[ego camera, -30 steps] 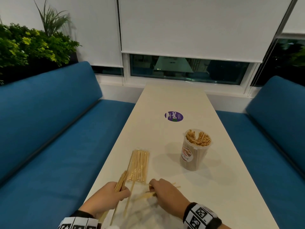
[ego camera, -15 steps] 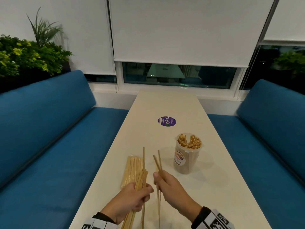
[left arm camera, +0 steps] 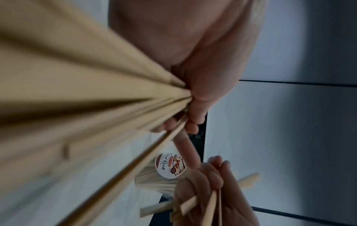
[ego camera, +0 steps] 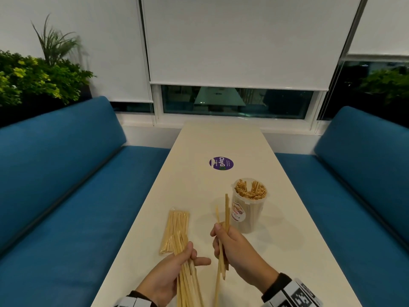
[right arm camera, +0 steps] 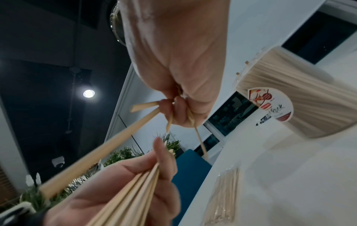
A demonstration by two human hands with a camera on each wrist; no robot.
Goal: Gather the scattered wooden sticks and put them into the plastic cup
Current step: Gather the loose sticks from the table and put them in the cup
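Both hands have come up off the counter [ego camera: 298,247] since a second ago, when they were still raking loose sticks together on its near edge. The left hand [ego camera: 174,273] now grips a thick bundle [ego camera: 188,282], fingers curled round it with the forefinger poking out toward the other hand. The right hand [ego camera: 234,247] pinches a few sticks [ego camera: 226,212] upright between thumb and fingers, their tops standing just in front of the cup [ego camera: 249,209].

The cup stands on the counter ahead of the right hand, already packed with sticks around its rim, with a gap in the middle. A clear packet [ego camera: 176,229] of more sticks lies flat to its left, beyond the left hand.

No loose sticks show on the counter, so gathering looks done; loading comes next. The right hand's few are nearest, and should probably go first into that middle gap, since the fuller edge could snag them
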